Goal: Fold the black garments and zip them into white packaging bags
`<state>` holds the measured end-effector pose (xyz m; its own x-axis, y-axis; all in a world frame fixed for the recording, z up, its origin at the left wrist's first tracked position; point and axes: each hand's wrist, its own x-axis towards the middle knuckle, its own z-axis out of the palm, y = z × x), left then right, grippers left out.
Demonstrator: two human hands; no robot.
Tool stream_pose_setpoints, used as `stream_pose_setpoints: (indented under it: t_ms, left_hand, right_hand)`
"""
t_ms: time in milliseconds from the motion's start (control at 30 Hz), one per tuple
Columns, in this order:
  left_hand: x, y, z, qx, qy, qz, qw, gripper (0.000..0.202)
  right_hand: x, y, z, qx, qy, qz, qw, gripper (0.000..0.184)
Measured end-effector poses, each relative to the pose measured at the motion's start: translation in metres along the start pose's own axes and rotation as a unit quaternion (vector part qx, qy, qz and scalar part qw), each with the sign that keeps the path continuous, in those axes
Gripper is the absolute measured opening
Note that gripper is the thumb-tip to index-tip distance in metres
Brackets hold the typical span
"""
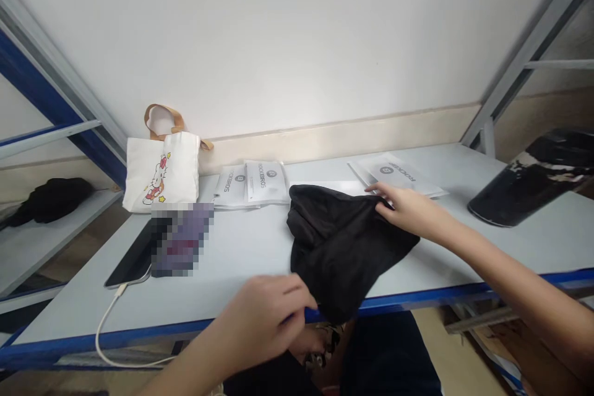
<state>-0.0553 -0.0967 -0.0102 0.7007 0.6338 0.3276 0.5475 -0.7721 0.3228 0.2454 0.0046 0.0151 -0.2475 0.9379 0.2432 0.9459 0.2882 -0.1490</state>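
A piece of black cloth (348, 247), perhaps a garment, lies rumpled on the tabletop, its lower corner hanging past the front edge. At its upper right edge my right hand (399, 205) pinches the fabric between thumb and fingers. My left hand (273, 315), slightly blurred, is beside the cloth's lower left edge with curled fingers. Its fingertips are close to the fabric, and I cannot make out whether they grip it.
Several white printed packets (266, 182) lie along the back, with another clear packet (394, 174) to the right. A white tote bag (162, 170) stands back left, near a dark tablet or phone (134, 255) on a white cable (98, 331). A black cylinder (520, 182) lies right.
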Motion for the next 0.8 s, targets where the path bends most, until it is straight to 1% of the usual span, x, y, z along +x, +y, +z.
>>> stream_pose_setpoints:
  t_ms: [33,67,100,133,167,200,233,300,333,367,433,500,567,633,700,767,800]
  left_hand:
    - [-0.004,0.003,0.0,-0.012,0.005,0.003,1.0,0.026]
    - [-0.004,0.004,0.0,-0.014,0.027,0.002,1.0,0.027]
    - [-0.001,0.003,0.0,-0.006,0.068,-0.008,0.998,0.028]
    - [0.005,0.0,-0.002,0.006,0.112,-0.03,0.993,0.031]
    - [0.014,-0.005,-0.003,0.017,0.142,-0.056,0.988,0.035]
    - [0.024,-0.011,-0.003,0.024,0.156,-0.086,0.984,0.04]
    - [0.036,-0.019,-0.003,0.024,0.14,-0.108,0.984,0.045]
    - [0.058,-0.036,-0.001,0.025,0.074,-0.1,0.992,0.05]
    - [0.066,-0.044,0.001,0.031,0.046,-0.086,0.995,0.044]
    - [0.073,-0.051,0.001,0.038,0.03,-0.076,0.996,0.035]
    - [0.077,-0.065,-0.001,0.043,0.043,-0.076,0.995,0.025]
    - [0.072,-0.074,-0.009,0.023,0.091,-0.09,0.992,0.026]
    - [0.06,-0.08,-0.02,-0.006,0.142,-0.107,0.984,0.028]
    - [0.045,-0.08,-0.029,-0.023,0.179,-0.13,0.975,0.028]
    - [0.03,-0.076,-0.034,-0.033,0.215,-0.16,0.963,0.023]
    - [0.018,-0.069,-0.037,-0.067,0.25,-0.206,0.944,0.013]
    - [0.014,-0.066,-0.038,-0.1,0.264,-0.238,0.929,0.01]
  right_hand:
    - [-0.001,-0.008,-0.001,-0.008,0.028,-0.016,0.999,0.036]
    - [-0.005,-0.018,-0.001,-0.01,0.06,-0.038,0.997,0.038]
    - [-0.011,-0.03,-0.001,-0.004,0.09,-0.061,0.994,0.038]
    - [-0.018,-0.043,0.001,0.019,0.101,-0.083,0.991,0.038]
    - [-0.026,-0.054,0.004,0.051,0.095,-0.098,0.989,0.038]
    - [-0.035,-0.064,0.009,0.076,0.07,-0.104,0.989,0.039]
    - [-0.042,-0.071,0.015,0.09,0.034,-0.11,0.989,0.043]
    - [-0.054,-0.074,0.027,0.088,-0.03,-0.108,0.99,0.053]
    - [-0.058,-0.07,0.032,0.081,-0.057,-0.105,0.99,0.058]
    - [-0.06,-0.064,0.035,0.075,-0.082,-0.102,0.989,0.062]
    - [-0.061,-0.044,0.034,0.079,-0.139,-0.102,0.982,0.069]
    - [-0.058,-0.022,0.026,0.098,-0.196,-0.101,0.97,0.075]
    - [-0.054,-0.002,0.017,0.116,-0.235,-0.091,0.961,0.079]
    - [-0.05,0.012,0.009,0.131,-0.25,-0.087,0.955,0.079]
    - [-0.045,0.02,0.004,0.146,-0.251,-0.099,0.952,0.077]
    - [-0.042,0.023,0.0,0.158,-0.248,-0.114,0.949,0.077]
    - [-0.04,0.023,-0.001,0.162,-0.25,-0.12,0.947,0.077]
